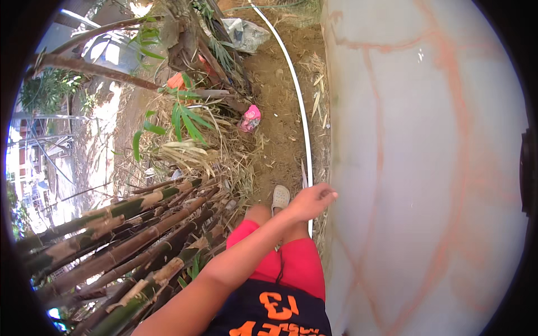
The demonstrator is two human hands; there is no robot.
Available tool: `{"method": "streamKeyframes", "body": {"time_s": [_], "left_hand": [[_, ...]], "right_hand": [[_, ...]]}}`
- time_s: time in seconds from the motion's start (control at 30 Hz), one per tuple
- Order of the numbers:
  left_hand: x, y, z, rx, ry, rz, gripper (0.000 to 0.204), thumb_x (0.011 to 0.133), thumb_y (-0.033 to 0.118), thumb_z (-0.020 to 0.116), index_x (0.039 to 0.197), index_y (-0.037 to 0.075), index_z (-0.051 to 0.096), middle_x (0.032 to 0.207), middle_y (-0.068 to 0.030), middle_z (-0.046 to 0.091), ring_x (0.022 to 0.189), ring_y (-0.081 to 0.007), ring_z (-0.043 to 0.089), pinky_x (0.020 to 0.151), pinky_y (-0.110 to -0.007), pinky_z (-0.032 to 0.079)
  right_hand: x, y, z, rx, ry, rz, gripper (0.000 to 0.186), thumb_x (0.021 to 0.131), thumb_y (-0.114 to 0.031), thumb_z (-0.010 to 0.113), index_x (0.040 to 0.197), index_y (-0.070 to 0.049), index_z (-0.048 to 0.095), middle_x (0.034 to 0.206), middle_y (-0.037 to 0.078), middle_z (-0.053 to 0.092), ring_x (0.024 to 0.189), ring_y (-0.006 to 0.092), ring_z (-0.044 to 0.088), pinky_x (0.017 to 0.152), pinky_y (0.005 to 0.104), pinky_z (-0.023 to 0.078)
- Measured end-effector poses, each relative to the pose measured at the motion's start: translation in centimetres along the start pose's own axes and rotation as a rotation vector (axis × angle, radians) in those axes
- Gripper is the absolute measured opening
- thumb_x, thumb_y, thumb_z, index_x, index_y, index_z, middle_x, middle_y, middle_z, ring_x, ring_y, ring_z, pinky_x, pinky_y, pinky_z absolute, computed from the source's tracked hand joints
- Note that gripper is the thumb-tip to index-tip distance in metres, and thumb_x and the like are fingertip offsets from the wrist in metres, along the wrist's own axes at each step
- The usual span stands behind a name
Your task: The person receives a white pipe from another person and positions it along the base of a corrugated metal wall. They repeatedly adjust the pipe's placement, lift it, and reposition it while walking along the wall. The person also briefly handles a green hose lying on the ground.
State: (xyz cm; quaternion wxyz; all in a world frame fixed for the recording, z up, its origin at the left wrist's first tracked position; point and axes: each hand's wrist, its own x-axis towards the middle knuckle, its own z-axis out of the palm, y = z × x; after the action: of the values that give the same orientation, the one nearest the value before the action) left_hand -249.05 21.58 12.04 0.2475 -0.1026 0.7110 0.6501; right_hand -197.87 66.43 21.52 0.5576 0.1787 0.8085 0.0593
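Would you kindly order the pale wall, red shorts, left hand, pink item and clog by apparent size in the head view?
1. Pale wall
2. Red shorts
3. Left hand
4. Pink item and clog: too alike to rank.

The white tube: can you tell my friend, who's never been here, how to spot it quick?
Find the huge orange-streaked grey wall on the right of the picture. Just left of it is a brown dirt strip, and the white tube runs along it. It's long, smooth and gently curved, unlike the scattered dry leaves nearby.
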Motion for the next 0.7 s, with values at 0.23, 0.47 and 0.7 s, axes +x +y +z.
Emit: {"method": "streamKeyframes", "body": {"time_s": [0.23,0.47,0.7], "left_hand": [[7.8,7.3,-5.8,0.041,-0.157,0.028,0.032,0.101,0.032,0.06,0.118,0.005,0.064,0.093,-0.011,0.069,0.077,-0.0195,0.064,0.075,-0.035,0.053],[21.2,10.6,-25.8,0.021,0.106,-0.095,0.033,0.102,0.032,0.061,0.118,0.004,0.064,0.085,-0.0055,0.066,0.079,-0.0117,0.063,0.073,-0.031,0.052],[38.1,14.4,-40.2,0.166,0.341,-0.17,0.027,0.099,0.027,0.06,0.112,0.004,0.064,0.09,-0.0103,0.067,0.078,-0.0177,0.063,0.076,-0.032,0.051]], "right_hand": [[4.1,-35.2,-52.4,0.308,1.073,-0.668,0.017,0.093,-0.021,0.068,0.096,-0.004,0.066,0.097,0.016,0.069,0.086,0.0364,0.065,0.076,0.0453,0.052],[8.1,-40.3,-70.6,-0.324,1.559,-0.58,0.028,0.093,-0.019,0.067,0.07,-0.008,0.054,0.066,0.009,0.05,0.058,0.0262,0.05,0.05,0.0381,0.035],[5.0,-40.7,-70.0,-0.389,0.665,-0.135,0.034,0.085,-0.035,0.072,0.105,-0.008,0.069,0.105,0.013,0.072,0.098,0.0366,0.067,0.084,0.0478,0.055]]}}
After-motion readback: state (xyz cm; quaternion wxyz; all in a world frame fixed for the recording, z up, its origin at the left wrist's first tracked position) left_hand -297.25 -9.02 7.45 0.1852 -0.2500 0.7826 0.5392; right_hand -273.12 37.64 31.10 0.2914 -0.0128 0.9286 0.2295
